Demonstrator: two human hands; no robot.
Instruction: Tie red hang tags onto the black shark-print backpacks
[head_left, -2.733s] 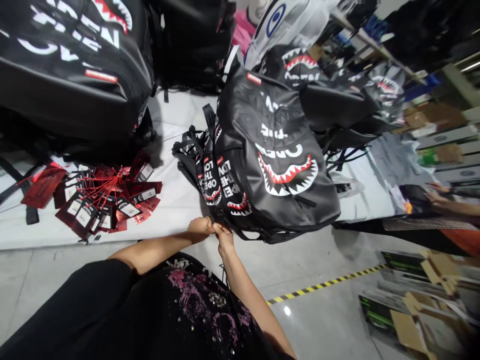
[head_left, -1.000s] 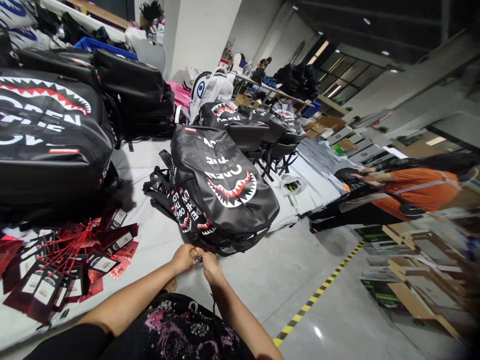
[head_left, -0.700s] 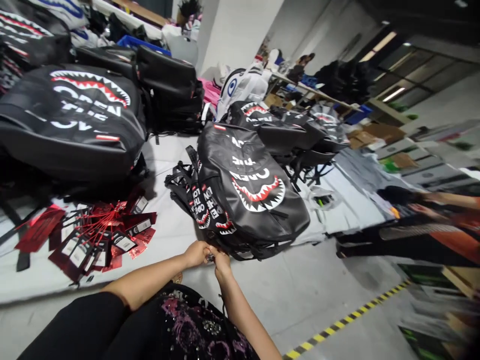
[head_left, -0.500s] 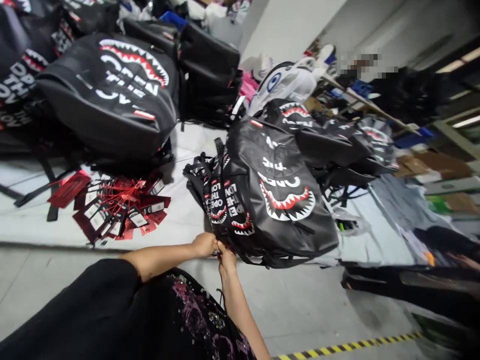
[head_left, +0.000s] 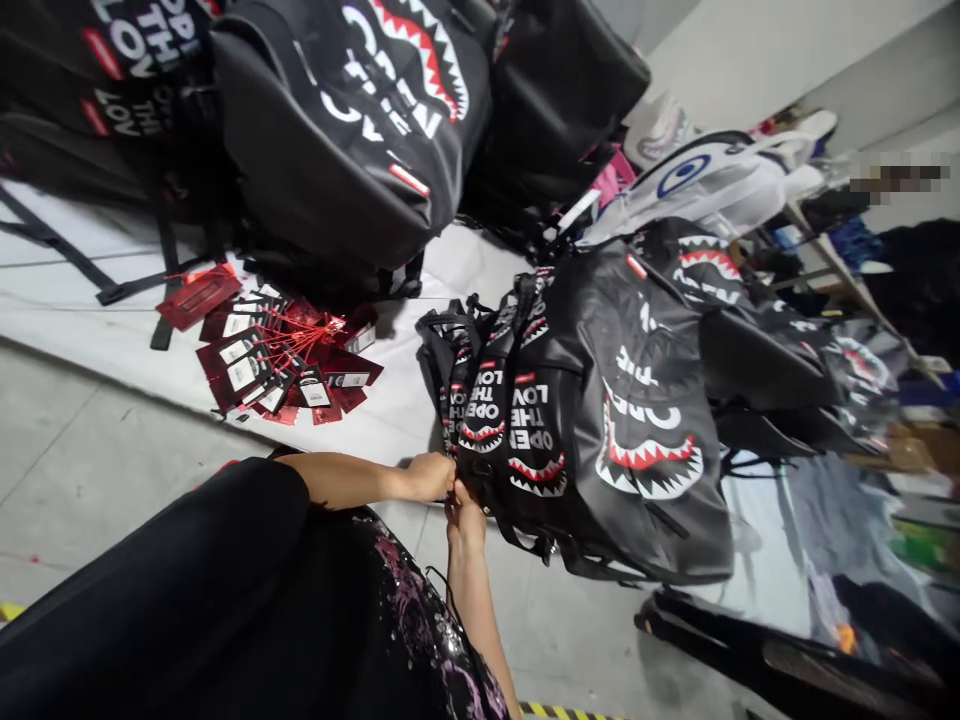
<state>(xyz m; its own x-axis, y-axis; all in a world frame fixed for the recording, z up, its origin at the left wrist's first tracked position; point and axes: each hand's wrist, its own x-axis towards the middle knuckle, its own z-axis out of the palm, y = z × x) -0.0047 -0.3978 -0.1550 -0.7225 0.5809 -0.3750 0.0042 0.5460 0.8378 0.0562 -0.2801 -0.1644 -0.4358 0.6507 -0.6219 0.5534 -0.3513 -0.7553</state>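
Note:
A black backpack with a shark-mouth print and white lettering lies on the white-covered table. Its side, with smaller shark prints, faces me. At the near corner of this backpack, my left hand is closed in a pinch. My right hand comes up from below, also pinched, its fingertips meeting those of the left. The small part between the fingers is hidden. Left of the hands, a fanned bunch of red and black hang tags with white labels and red strings rests on the table.
Another printed black backpack stands at the back left, among more black bags. Further black backpacks lie to the right, near a clear plastic-wrapped item. A person's dark-clothed leg is at lower right. The white table ends above a grey floor.
The view has shifted and turned, so the bags and tags sit differently in the picture. Both hands stay pinched together at the backpack's corner.

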